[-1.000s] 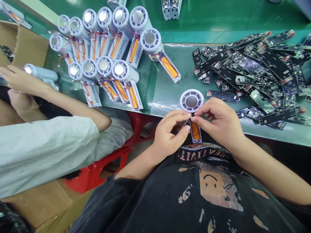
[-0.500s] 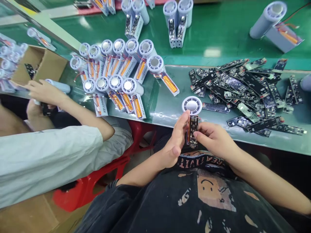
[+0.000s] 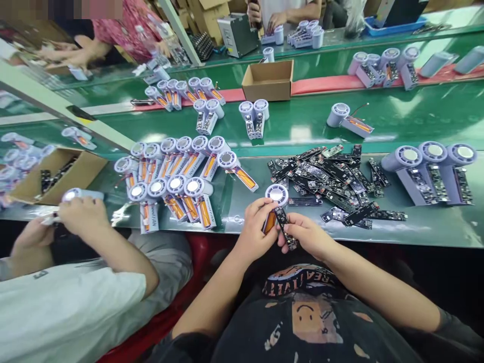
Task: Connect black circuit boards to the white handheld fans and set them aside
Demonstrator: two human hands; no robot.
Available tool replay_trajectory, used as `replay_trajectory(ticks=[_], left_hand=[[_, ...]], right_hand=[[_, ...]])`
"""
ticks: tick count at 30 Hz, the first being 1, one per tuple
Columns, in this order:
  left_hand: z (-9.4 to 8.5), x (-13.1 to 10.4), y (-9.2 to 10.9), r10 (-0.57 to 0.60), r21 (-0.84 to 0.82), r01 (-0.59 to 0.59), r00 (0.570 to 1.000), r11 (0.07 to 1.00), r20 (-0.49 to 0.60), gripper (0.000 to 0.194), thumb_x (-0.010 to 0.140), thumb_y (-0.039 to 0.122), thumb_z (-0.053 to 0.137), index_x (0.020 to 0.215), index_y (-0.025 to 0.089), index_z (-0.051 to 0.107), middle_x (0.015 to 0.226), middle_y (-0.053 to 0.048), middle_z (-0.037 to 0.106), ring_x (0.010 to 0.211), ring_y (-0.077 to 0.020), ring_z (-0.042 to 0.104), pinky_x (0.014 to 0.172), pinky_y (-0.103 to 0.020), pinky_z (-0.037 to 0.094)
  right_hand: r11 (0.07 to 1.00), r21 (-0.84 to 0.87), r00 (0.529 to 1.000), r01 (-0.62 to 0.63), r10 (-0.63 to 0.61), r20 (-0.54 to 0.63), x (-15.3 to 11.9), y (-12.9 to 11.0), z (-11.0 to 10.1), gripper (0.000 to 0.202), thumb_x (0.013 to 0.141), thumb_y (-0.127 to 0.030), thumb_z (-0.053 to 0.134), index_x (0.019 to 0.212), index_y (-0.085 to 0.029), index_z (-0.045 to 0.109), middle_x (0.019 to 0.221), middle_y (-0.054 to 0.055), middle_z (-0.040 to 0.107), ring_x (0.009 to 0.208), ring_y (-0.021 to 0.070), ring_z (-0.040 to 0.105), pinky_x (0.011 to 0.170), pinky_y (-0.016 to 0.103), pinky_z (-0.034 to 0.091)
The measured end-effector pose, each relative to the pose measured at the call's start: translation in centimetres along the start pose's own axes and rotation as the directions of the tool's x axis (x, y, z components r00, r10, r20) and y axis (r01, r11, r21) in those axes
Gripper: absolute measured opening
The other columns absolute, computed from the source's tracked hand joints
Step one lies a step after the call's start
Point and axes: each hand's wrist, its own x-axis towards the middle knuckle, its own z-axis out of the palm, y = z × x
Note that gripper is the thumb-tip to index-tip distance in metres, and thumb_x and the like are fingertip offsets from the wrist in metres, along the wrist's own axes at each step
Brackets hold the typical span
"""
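Observation:
A pale-lilac handheld fan (image 3: 277, 193), its round head at the table edge, is in my left hand (image 3: 254, 227). My left fingers curl around its opened handle, where an orange battery (image 3: 269, 222) shows. My right hand (image 3: 308, 236) is closed on a narrow black circuit board (image 3: 286, 229), pinched under the thumb. The board slants beside the open handle, and my left fingertips are close to its upper end. Whether the board touches the handle I cannot tell. Just beyond my hands lies a heap of loose circuit boards (image 3: 321, 174).
Rows of opened fans (image 3: 176, 185) stand to the left, and several fans with boards fitted (image 3: 433, 166) to the right. A co-worker's hand (image 3: 85, 217) works beside a cardboard box (image 3: 75, 176) at far left. A green conveyor (image 3: 302, 133) runs beyond, carrying another box (image 3: 267, 85).
The view has tilted up, showing more of the far side. My left hand, flat beside the fan before, now curls around it. The board has gone from upright to slanted, away from the handle.

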Motion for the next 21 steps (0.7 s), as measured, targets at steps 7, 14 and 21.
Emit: replay_trajectory(ticks=[7,14,21], left_hand=[[0.2,1.6,-0.3,0.075,0.189,-0.050,0.990,0.981,-0.123,0.028,0.089,0.023,0.063,0.117,0.024,0.068,0.122,-0.008,0.060,0.114,-0.0255,0.053,0.104,-0.044,0.041],[-0.3,2.0,0.0,0.079,0.245,-0.044,0.987,0.968,-0.138,0.026,0.084,0.024,0.069,0.110,0.024,0.073,0.101,-0.006,0.060,0.097,-0.0229,0.054,0.091,-0.039,0.043],[-0.2,2.0,0.0,0.058,0.165,-0.034,0.988,0.986,-0.144,0.021,0.088,0.016,0.059,0.100,0.023,0.075,0.090,-0.005,0.063,0.088,-0.0202,0.056,0.082,-0.035,0.044]], right_hand=[[0.993,-0.088,0.994,0.078,-0.084,-0.074,0.7,-0.3,-0.6,0.033,0.073,-0.051,0.065,0.077,-0.020,0.055,0.051,-0.006,0.053,0.043,0.0081,0.041,0.041,0.022,0.031],[0.975,-0.222,0.999,0.026,-0.034,-0.035,0.8,-0.6,-0.7,0.033,0.075,-0.053,0.062,0.073,-0.021,0.055,0.052,-0.004,0.054,0.044,0.0097,0.043,0.045,0.024,0.034],[0.317,-0.948,0.634,-0.033,-0.726,-0.265,2.1,-12.7,-10.8,0.027,0.087,-0.044,0.059,0.100,-0.023,0.070,0.111,0.016,0.069,0.117,0.0339,0.060,0.090,0.047,0.044]])
